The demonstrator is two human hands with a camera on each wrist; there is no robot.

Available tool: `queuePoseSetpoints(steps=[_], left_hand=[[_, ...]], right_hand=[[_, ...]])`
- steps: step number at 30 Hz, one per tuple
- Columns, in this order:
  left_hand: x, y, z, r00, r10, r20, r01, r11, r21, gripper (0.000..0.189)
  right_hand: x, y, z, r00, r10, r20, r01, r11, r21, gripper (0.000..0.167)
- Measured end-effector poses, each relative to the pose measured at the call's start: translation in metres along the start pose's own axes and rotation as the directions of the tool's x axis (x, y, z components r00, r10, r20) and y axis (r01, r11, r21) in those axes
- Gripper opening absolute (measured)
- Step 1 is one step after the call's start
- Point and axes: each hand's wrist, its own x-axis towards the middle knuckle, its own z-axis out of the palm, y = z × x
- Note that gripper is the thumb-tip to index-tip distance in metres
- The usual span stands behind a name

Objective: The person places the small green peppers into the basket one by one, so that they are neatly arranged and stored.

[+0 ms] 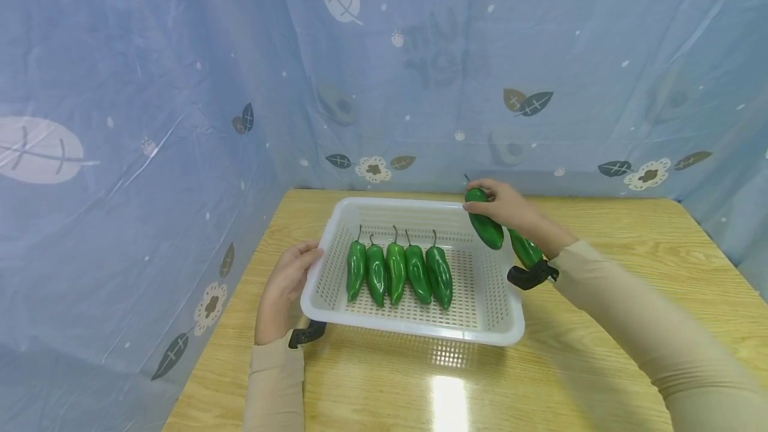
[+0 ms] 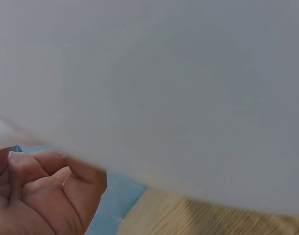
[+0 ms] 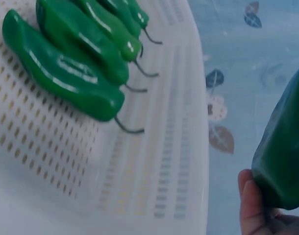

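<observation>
A white plastic basket (image 1: pixel 414 335) with perforated walls holds several green chili peppers (image 1: pixel 395 274) lying side by side, stems toward the back. My left hand (image 1: pixel 292 273) grips the basket's left rim; in the left wrist view its fingers curl beside the pale wall that fills most of the picture. Over the basket's back right corner, my right hand (image 1: pixel 501 205) holds another green pepper (image 1: pixel 487 229) between thumb and fingers, its stem pointing up. In the right wrist view that held pepper (image 3: pixel 286 156) is cut off by the right edge.
One more green pepper (image 1: pixel 525 249) lies to the right of the basket, partly hidden by my right wrist and its black strap (image 1: pixel 531 276). Beneath everything is a wood-grain table (image 1: pixel 636 245). A blue patterned curtain (image 1: pixel 420 85) hangs behind it and along the left.
</observation>
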Motion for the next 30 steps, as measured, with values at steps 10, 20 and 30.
queuePoseSetpoints(steps=[10, 20, 30], left_hand=[[-0.001, 0.001, 0.0, 1.0, 0.005, 0.004, -0.005, 1.0, -0.011, 0.041], [0.001, -0.001, -0.002, 1.0, 0.023, 0.014, -0.022, 1.0, -0.014, 0.041], [-0.001, 0.001, -0.001, 1.0, 0.02, 0.015, -0.019, 1.0, -0.015, 0.042]], right_hand=[[0.003, -0.01, 0.026, 0.997, 0.033, 0.075, -0.031, 0.999, -0.033, 0.051], [0.006, -0.01, 0.048, 0.996, 0.052, 0.066, -0.036, 0.973, -0.226, 0.052], [0.01, -0.004, 0.06, 0.993, 0.032, 0.11, 0.003, 0.951, -0.308, 0.047]])
